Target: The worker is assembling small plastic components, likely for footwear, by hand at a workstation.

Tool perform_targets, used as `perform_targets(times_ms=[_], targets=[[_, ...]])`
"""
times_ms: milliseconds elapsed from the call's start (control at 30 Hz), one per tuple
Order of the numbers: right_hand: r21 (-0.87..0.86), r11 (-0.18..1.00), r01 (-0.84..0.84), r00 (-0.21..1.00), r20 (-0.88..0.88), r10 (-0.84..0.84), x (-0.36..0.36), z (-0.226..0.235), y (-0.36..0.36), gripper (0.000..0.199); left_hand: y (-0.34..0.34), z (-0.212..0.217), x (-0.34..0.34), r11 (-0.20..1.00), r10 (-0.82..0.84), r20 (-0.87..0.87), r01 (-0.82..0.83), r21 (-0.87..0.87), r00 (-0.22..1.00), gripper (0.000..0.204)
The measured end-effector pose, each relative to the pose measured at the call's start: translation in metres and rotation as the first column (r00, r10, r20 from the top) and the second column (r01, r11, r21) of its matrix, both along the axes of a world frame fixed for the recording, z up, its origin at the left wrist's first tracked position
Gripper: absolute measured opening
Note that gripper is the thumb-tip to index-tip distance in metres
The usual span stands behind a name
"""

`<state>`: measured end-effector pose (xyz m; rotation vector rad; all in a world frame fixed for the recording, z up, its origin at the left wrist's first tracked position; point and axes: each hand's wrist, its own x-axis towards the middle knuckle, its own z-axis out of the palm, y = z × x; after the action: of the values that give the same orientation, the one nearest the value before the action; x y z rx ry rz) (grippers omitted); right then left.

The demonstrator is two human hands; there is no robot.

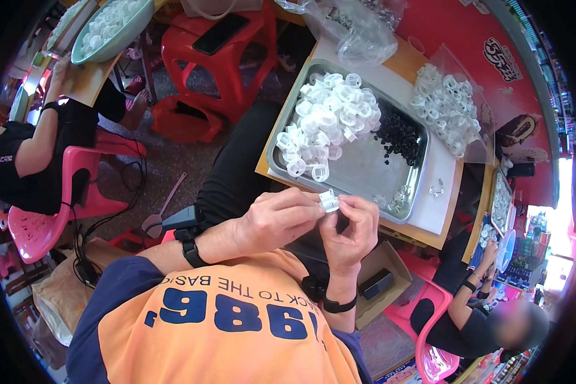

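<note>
Between my two hands, just off the near edge of a metal tray (365, 165), is a small white plastic part (328, 201). My left hand (280, 221) pinches it from the left between thumb and fingers. From the other side, my right hand (351, 233) grips it between thumb and forefinger. A heap of white, ring-shaped plastic parts (333, 112) fills the tray's left side. Small black pieces (400, 137) lie in the tray's far right corner, and a few tiny clear pieces (400, 198) in its near right corner.
The tray stands on a wooden table (439, 238). A clear bag of white parts (448, 105) lies right of it, another plastic bag (365, 38) behind. A red stool (221, 57) carries a phone (221, 34). Two other people sit at far left and lower right.
</note>
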<state>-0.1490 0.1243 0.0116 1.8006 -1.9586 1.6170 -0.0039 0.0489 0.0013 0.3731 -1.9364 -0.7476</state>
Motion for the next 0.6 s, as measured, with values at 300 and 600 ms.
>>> perform_targets(times_ms=[300, 600], targets=[[0.154, 0.979, -0.137, 0.975, 0.196, 0.105, -0.0074, 0.0053, 0.0083, 0.023, -0.0048, -0.0003, 0.0034, 0.991, 0.052, 0.013, -0.053, 0.121, 0.999, 0.027], [0.151, 0.982, -0.115, 0.987, 0.130, 0.096, -0.0037, 0.0096, 0.0073, 0.021, -0.0061, -0.0038, 0.0000, 0.991, 0.070, -0.013, -0.068, 0.114, 0.997, 0.021]])
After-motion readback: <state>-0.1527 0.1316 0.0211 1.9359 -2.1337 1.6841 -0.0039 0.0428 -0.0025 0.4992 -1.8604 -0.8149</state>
